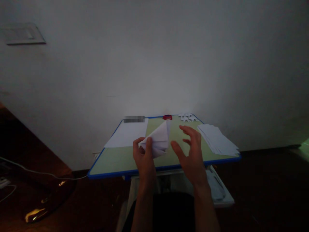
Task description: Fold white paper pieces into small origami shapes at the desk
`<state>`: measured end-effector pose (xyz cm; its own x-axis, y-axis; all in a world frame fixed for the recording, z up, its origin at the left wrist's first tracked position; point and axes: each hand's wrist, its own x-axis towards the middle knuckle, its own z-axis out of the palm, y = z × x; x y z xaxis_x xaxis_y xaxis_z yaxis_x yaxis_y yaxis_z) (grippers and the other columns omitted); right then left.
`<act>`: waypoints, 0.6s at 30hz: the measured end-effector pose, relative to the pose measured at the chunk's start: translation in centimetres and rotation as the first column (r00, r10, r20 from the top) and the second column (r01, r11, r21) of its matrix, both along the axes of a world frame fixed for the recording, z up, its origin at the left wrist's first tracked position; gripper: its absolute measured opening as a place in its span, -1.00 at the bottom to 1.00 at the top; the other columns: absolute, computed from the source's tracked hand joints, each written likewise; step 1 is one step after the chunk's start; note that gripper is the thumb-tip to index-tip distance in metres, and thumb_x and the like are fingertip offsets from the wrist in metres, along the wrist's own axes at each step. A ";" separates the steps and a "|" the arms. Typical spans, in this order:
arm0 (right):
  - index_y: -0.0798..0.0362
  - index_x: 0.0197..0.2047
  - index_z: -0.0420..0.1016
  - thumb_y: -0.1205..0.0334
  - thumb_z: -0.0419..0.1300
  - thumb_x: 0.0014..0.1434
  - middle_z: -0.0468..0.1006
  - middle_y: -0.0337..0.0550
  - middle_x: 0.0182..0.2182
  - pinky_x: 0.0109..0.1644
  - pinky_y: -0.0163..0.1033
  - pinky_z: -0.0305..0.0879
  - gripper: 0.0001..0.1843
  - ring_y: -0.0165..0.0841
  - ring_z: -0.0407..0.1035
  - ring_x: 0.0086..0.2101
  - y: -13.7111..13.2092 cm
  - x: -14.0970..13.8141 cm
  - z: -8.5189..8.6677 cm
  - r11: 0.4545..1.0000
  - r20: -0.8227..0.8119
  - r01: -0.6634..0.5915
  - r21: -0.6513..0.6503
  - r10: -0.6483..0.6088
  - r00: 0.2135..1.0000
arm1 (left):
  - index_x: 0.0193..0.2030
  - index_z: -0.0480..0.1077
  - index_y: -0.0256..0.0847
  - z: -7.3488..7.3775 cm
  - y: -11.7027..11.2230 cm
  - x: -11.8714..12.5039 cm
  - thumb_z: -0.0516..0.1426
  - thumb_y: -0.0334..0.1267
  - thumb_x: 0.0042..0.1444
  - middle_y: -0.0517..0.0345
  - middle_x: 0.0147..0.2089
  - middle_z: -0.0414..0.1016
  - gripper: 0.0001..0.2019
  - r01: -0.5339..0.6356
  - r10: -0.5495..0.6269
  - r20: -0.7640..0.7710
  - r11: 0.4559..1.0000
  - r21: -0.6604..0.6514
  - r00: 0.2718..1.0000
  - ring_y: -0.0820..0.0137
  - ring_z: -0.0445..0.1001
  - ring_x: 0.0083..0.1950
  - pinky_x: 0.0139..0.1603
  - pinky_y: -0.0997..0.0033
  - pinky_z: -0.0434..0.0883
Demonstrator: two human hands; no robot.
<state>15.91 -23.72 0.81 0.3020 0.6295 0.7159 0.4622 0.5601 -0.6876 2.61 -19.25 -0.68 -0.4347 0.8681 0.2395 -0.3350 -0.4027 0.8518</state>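
A folded white sheet of paper (158,137), creased into a pointed shape with several layers, is held up over the table. My left hand (145,154) grips its left lower side, thumb on the front and fingers behind. To the right of the paper, my right hand (190,151) is raised with thumb and fingers spread apart, touching nothing. Its thumb tip is a short way from the paper's right edge. Some of the left fingers are hidden behind the paper.
The pale green table (116,161) has a blue rim. White sheets (130,133) lie at its left, a paper stack (218,140) at its right. Red-handled scissors (167,117) and small folded paper pieces (187,117) lie at the back, by the wall (154,58). A cable (48,174) hangs left.
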 end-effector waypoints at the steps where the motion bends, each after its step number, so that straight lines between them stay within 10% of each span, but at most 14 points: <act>1: -0.18 0.39 0.21 -0.02 0.33 0.24 0.35 0.04 0.25 0.06 0.08 0.48 -0.28 -0.11 0.41 0.11 0.3 -0.5 -0.2 0.996 -0.060 -0.073 -0.057 0.070 0.996 | -0.09 0.35 -0.17 0.0 0.0 0.1 0.36 0.05 0.04 0.30 -0.43 0.48 -0.55 -0.037 0.037 0.038 0.999 -0.009 0.999 0.47 0.46 -0.47 -0.46 0.57 0.37; 4: -0.14 0.46 0.10 0.04 0.44 0.14 0.52 -0.01 0.06 -0.14 -0.11 0.49 -0.07 -0.23 0.52 -0.13 1.2 -1.9 -1.0 0.937 -0.108 -0.287 -0.199 0.270 0.957 | -0.15 0.32 -0.16 0.3 -0.1 0.3 0.36 0.03 0.03 0.37 -0.49 0.39 -0.56 -0.098 0.100 0.100 0.995 -0.029 0.990 0.53 0.38 -0.53 -0.52 0.62 0.28; 10: -0.07 0.31 0.39 0.15 0.33 0.26 0.58 -0.15 -0.18 -0.16 -0.19 0.50 -0.44 -0.32 0.51 -0.26 2.3 -2.8 -1.6 0.948 -0.279 -0.308 -0.073 0.278 0.919 | -0.21 0.26 -0.16 0.5 -0.5 0.6 0.41 -0.07 -0.03 0.23 -0.29 0.51 -0.56 0.035 -0.042 0.128 0.998 0.056 0.991 0.46 0.52 -0.39 -0.42 0.56 0.39; 18: -0.09 0.17 0.58 0.22 0.25 0.34 0.58 -0.14 -0.15 -0.10 -0.19 0.47 -0.66 -0.31 0.48 -0.19 2.2 -1.7 -1.4 0.973 -0.193 -0.230 0.020 0.230 0.954 | 0.37 0.20 0.00 0.7 -1.6 -0.8 0.31 -0.18 0.16 0.16 -0.15 0.51 -0.34 0.262 -0.216 -0.273 0.954 0.145 0.937 0.39 0.53 -0.27 -0.38 0.54 0.45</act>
